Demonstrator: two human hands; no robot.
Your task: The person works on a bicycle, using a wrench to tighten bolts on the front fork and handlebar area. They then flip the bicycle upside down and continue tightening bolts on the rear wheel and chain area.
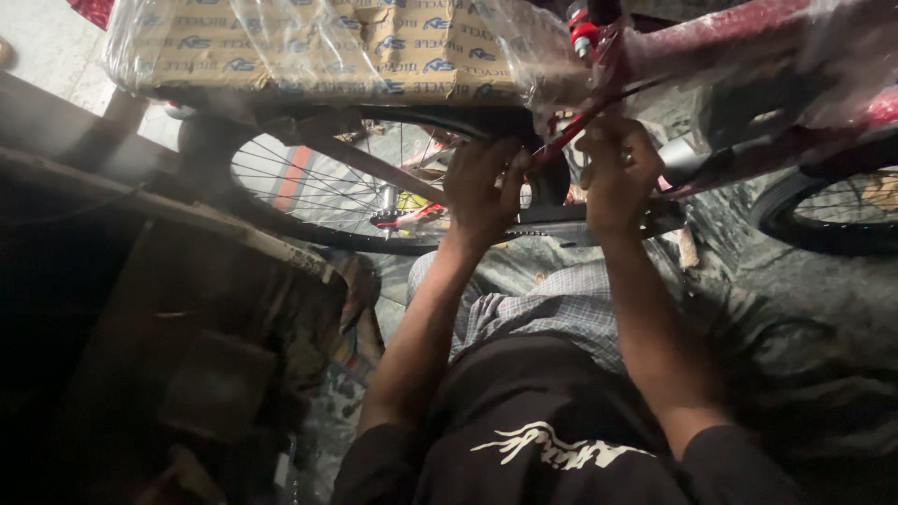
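A red bicycle frame (711, 42) wrapped in clear plastic runs across the top of the view, with its rear wheel (318, 187) to the left. My left hand (482, 187) reaches up and grips a dark part just under the frame, beside a thin red stay (561, 140). My right hand (617, 173) is closed around the frame near the same spot, next to a silver tube end (681, 161). A black chain guard (571, 224) runs below both hands. What the fingers pinch is hidden in shadow.
Brown cardboard packing (318, 47) under plastic film covers the bicycle at top left. A second tyre (823, 210) shows at the right edge. A dark wooden bench or box (168, 309) fills the left side. My checked cloth (543, 299) and black shirt are below.
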